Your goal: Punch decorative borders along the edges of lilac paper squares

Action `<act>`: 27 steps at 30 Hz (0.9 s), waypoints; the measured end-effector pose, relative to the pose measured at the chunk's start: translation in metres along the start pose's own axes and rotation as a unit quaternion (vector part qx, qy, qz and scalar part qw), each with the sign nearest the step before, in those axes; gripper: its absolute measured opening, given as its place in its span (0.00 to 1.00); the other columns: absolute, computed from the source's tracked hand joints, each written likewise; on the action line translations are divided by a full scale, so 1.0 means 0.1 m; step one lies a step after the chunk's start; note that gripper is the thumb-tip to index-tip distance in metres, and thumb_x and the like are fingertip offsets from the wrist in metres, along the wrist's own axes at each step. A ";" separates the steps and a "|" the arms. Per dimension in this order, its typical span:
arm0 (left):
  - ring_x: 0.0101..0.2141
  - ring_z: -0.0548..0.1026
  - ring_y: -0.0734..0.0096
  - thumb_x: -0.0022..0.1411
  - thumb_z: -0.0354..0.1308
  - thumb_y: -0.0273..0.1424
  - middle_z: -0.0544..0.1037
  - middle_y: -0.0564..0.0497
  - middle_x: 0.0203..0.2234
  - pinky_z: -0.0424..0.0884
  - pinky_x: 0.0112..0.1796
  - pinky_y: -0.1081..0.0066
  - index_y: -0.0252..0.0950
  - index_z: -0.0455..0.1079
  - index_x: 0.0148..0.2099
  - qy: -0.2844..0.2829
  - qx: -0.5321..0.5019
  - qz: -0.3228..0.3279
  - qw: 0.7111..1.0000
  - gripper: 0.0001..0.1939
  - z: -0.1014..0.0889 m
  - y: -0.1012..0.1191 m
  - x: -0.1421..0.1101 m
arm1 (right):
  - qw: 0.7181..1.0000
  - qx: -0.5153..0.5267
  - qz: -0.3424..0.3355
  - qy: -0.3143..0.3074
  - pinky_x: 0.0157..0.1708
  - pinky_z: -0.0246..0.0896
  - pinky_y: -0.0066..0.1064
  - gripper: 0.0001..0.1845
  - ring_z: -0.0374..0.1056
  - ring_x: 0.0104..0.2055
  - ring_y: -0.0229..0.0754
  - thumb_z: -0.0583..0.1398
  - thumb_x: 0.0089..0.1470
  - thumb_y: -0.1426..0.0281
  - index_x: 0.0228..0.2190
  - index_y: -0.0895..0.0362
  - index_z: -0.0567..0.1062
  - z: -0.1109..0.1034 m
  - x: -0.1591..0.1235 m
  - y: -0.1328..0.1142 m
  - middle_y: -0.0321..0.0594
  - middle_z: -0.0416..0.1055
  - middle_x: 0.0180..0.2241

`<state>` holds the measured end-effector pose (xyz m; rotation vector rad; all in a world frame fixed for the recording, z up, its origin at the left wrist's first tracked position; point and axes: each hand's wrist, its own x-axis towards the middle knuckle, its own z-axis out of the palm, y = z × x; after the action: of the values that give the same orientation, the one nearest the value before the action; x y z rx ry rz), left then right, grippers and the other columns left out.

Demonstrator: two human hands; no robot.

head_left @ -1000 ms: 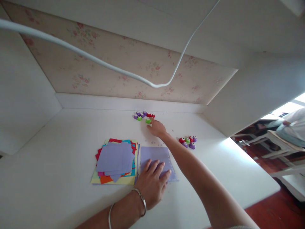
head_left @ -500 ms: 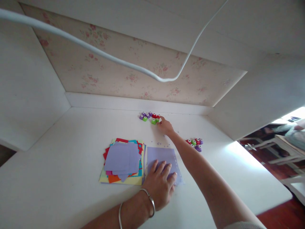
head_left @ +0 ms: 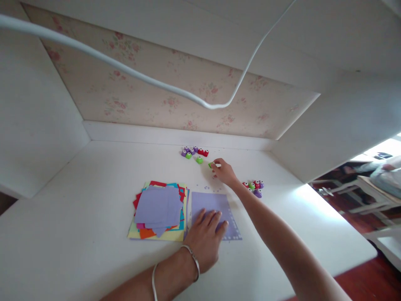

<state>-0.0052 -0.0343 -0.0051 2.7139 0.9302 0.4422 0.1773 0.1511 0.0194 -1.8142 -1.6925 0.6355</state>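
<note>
My left hand point(head_left: 205, 236) lies flat with fingers spread on a lilac paper sheet point(head_left: 216, 209) that has punched holes along its right and lower edges. My right hand point(head_left: 224, 171) is stretched out beyond the sheet, fingers pinched on a small green paper punch point(head_left: 211, 164). A row of small purple, green and red punches point(head_left: 194, 152) sits just behind it near the back wall. A second cluster of punches point(head_left: 255, 187) lies right of my right wrist.
A stack of coloured paper squares point(head_left: 159, 211) lies left of the lilac sheet on the white desk point(head_left: 78, 234). A white cable point(head_left: 206, 104) hangs overhead. Floral back wall and white side panels enclose the desk. White furniture stands at the far right.
My right hand has drawn back from the far row of punches toward me, carrying one green punch. My left hand has stayed on the lilac sheet.
</note>
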 end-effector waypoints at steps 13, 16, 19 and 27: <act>0.65 0.54 0.51 0.69 0.48 0.38 0.59 0.45 0.66 0.43 0.64 0.42 0.44 0.61 0.65 0.018 0.024 -0.073 0.997 0.23 0.03 0.04 0.02 | 0.976 0.209 -0.059 0.013 0.48 0.71 0.39 0.23 0.73 0.50 0.47 0.60 0.56 0.53 0.48 0.52 0.73 -0.37 -1.20 0.63 0.46 0.74 0.51; 0.65 0.54 0.51 0.68 0.49 0.37 0.59 0.45 0.66 0.45 0.64 0.45 0.42 0.59 0.66 0.020 0.029 -0.081 0.996 0.25 0.04 0.03 0.03 | 0.986 0.141 -0.088 0.007 0.46 0.71 0.38 0.20 0.74 0.46 0.46 0.57 0.59 0.55 0.48 0.53 0.74 -0.38 -1.21 0.64 0.45 0.76 0.47; 0.65 0.54 0.52 0.67 0.50 0.33 0.60 0.46 0.65 0.45 0.64 0.46 0.43 0.57 0.67 0.015 0.034 -0.080 0.996 0.27 0.05 0.02 0.03 | 0.995 0.042 -0.092 0.017 0.41 0.71 0.36 0.18 0.75 0.37 0.43 0.57 0.60 0.57 0.47 0.53 0.75 -0.41 -1.25 0.61 0.43 0.78 0.39; 0.65 0.54 0.49 0.63 0.53 0.26 0.58 0.47 0.66 0.45 0.63 0.43 0.46 0.55 0.68 -0.003 0.053 -0.088 0.995 0.32 0.03 0.04 0.05 | 0.982 -0.067 -0.163 0.061 0.38 0.70 0.32 0.15 0.73 0.36 0.42 0.56 0.62 0.60 0.40 0.53 0.79 -0.46 -1.33 0.55 0.44 0.76 0.40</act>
<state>0.0014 -0.0345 -0.0058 2.6925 1.2108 0.3598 0.2374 0.0130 0.0092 -1.5747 -1.9283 0.2721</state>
